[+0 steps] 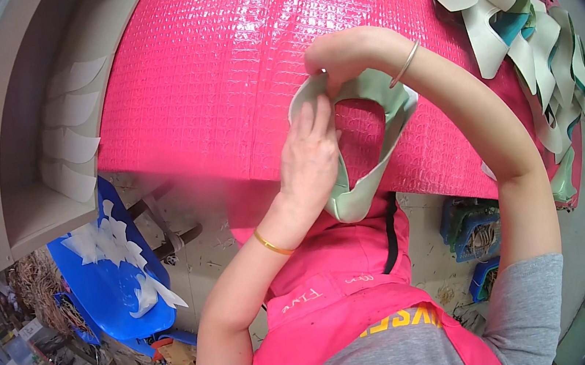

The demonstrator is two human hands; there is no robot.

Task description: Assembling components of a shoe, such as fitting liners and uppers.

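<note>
A pale green shoe upper [359,203], an open loop with a whitish outer edge, lies over the near part of the pink table. My left hand [309,154] rests on its left side, the fingers together and pressed against the material, the thumb partly hidden. From the right, my right arm bends round over the far end of the upper. There my right hand [342,58] is curled at the wrist and grips the upper's edge, close to my left fingertips. Most of the right fingers are hidden behind the hand. Pink table surface shows through the upper's opening.
The table is covered in glossy pink sheet [198,84]. A heap of white and green shoe uppers [509,28] hangs over its right side. Left stands a grey shelf [12,182] with white cut pieces [73,145]; below it, a blue chair [112,302] bears more white pieces.
</note>
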